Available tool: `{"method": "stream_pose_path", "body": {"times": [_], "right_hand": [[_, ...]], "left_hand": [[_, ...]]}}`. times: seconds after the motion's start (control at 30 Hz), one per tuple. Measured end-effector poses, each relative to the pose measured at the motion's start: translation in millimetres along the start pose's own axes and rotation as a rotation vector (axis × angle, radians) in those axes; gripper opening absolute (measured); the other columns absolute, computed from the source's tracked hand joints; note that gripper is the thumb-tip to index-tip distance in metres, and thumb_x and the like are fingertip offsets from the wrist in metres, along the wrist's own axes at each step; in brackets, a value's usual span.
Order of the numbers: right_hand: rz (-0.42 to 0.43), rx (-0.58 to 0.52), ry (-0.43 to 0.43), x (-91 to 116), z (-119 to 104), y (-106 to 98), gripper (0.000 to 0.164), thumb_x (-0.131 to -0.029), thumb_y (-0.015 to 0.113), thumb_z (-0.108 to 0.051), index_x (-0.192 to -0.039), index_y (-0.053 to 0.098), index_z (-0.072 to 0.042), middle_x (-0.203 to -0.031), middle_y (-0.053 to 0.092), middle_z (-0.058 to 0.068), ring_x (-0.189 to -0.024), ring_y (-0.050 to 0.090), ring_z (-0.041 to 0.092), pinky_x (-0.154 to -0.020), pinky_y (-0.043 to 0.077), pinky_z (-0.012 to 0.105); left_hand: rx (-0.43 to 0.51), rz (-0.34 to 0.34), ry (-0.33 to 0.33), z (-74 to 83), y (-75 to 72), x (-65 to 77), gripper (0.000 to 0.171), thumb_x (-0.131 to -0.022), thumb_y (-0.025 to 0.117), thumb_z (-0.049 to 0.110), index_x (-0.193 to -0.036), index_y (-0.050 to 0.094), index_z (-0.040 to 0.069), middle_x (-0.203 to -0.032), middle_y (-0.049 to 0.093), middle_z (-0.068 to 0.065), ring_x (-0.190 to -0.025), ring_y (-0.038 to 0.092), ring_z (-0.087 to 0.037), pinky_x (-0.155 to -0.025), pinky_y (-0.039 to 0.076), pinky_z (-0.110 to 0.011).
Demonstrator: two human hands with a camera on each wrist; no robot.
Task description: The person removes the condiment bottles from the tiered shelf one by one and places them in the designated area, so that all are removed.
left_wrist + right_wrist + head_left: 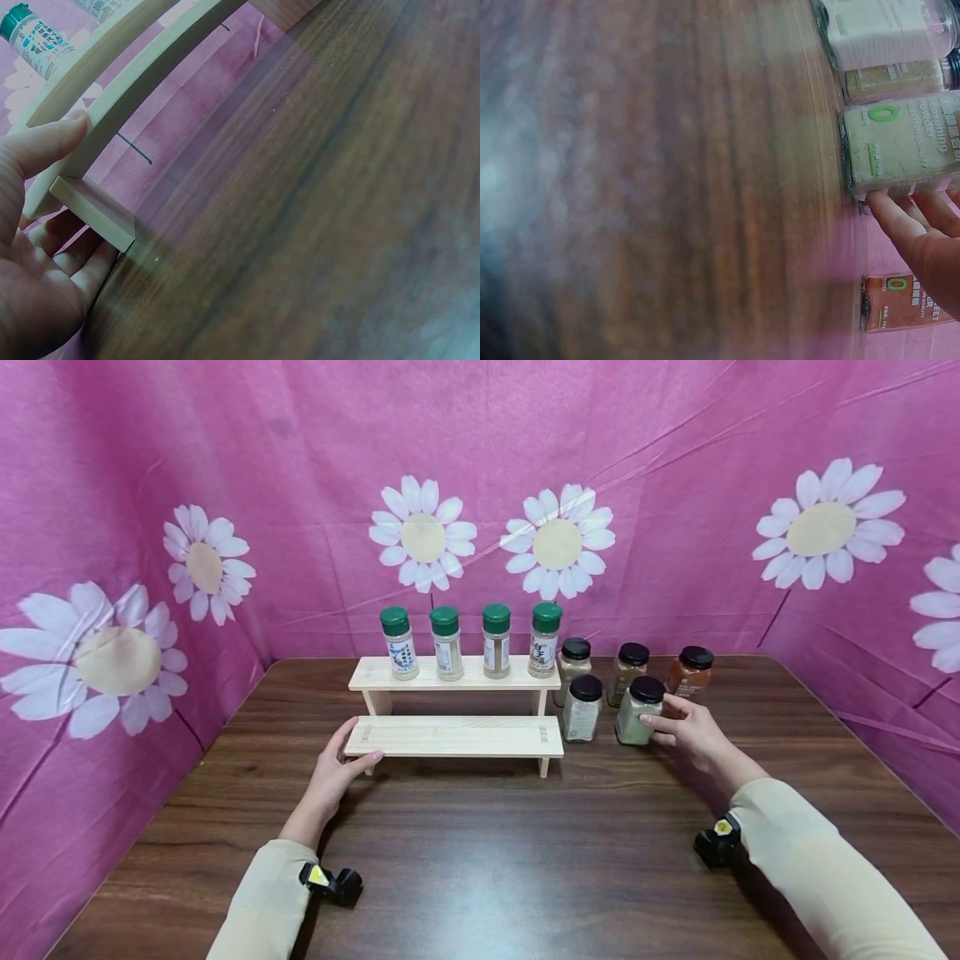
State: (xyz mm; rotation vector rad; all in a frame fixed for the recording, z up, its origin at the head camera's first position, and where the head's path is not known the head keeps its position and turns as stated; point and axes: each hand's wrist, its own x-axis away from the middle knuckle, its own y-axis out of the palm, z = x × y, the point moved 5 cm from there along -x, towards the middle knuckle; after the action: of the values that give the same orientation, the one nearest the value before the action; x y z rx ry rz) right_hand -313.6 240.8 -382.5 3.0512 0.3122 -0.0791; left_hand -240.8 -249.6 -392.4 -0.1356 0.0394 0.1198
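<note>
In the head view, the lower tier of the two-tier wooden rack point(453, 739) on the counter point(487, 860) is grasped at its nine o'clock end by the grip of the left hand point(337, 770), while the green-powder jar point(632, 728), at the rack's three o'clock, is held by the right hand point(696, 732). In the left wrist view, the thumb point(52, 142) is laid against the tier, beside a short leg point(96, 214). In the right wrist view, the same jar's side is touched by fingertips point(877, 202), with an orange-red spice jar point(889, 306) placed at its six o'clock.
</note>
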Motion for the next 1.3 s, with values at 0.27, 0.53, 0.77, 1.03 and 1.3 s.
{"method": "stream_pose_path", "body": {"times": [0.27,0.53,0.77,1.03,1.3], "right_hand": [[-0.001,0.010,-0.001,1.7,-4.1,1.8,0.067,-0.076,0.065,-0.006,-0.131,0.028,0.004,-0.088,0.060,-0.009,-0.078,0.057,0.006,-0.069,0.046,0.027],[0.009,-0.023,0.079,4.5,-11.2,7.0,0.077,-0.078,0.060,0.001,-0.132,0.007,0.012,-0.083,0.060,-0.009,-0.076,0.057,0.006,-0.070,0.046,0.026],[-0.004,0.035,0.048,3.2,-18.2,7.4,0.074,-0.077,0.063,-0.002,-0.134,0.015,0.006,-0.088,0.057,-0.011,-0.080,0.054,0.003,-0.072,0.045,0.024],[0.020,0.455,-0.033,-1.2,-43.8,10.2,0.064,-0.079,0.063,-0.015,-0.132,0.030,-0.001,-0.087,0.056,-0.008,-0.070,0.052,0.002,-0.060,0.045,0.023],[-0.009,0.520,-0.058,-6.2,-61.6,16.1,0.063,-0.082,0.060,-0.018,-0.131,0.027,0.004,-0.119,0.043,0.022,-0.076,0.048,-0.002,-0.059,0.042,0.022]], "left_hand": [[0.026,-0.002,-0.012,-0.6,0.1,-0.2,0.075,-0.076,0.064,0.002,-0.136,0.020,0.006,-0.132,0.031,-0.012,-0.114,0.031,-0.018,-0.092,0.024,-0.027],[0.033,-0.002,-0.003,-0.9,-0.5,-0.7,0.075,-0.075,0.064,0.001,-0.136,0.020,0.007,-0.131,0.032,-0.012,-0.113,0.032,-0.017,-0.089,0.025,-0.023],[0.030,-0.002,-0.002,-1.6,-0.5,-1.1,0.075,-0.075,0.064,0.002,-0.137,0.020,0.007,-0.131,0.032,-0.012,-0.112,0.033,-0.017,-0.088,0.026,-0.022],[0.026,0.002,-0.007,-2.6,-1.4,-1.5,0.075,-0.075,0.064,0.003,-0.137,0.021,0.008,-0.131,0.032,-0.011,-0.112,0.033,-0.017,-0.089,0.026,-0.023],[0.027,-0.003,-0.007,-0.9,-0.9,-0.1,0.075,-0.075,0.064,0.002,-0.137,0.020,0.007,-0.132,0.031,-0.012,-0.114,0.031,-0.017,-0.091,0.024,-0.026]]}}
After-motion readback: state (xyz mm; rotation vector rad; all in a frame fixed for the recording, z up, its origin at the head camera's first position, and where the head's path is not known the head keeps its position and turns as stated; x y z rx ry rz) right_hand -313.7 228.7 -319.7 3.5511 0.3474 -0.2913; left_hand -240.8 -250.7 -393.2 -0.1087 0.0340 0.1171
